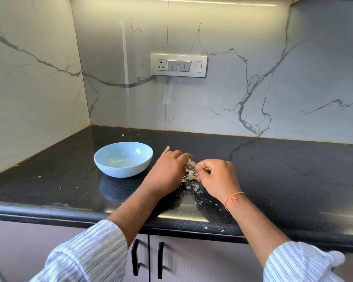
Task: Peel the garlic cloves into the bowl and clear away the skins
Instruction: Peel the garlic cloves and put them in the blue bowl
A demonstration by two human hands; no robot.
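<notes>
Both forearms bare from fingers (200, 166) to mid-forearm. Left sleeve (86, 255) and right sleeve (300, 263): white fabric with thin blue-grey stripes, pushed back well behind the fingers, cuffs loose. Right wrist carries an orange thread band (232, 198), knotted, short frayed ends showing.

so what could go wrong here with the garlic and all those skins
1. Loose skins lie scattered on the dark counter beside the blue bowl; a sweep could flick some into it.
2. Flakes already sit on the counter's front edge and may fall to the floor.
3. Both hands work the garlic away from the bowl, so a clove could drop among the skins.
</notes>
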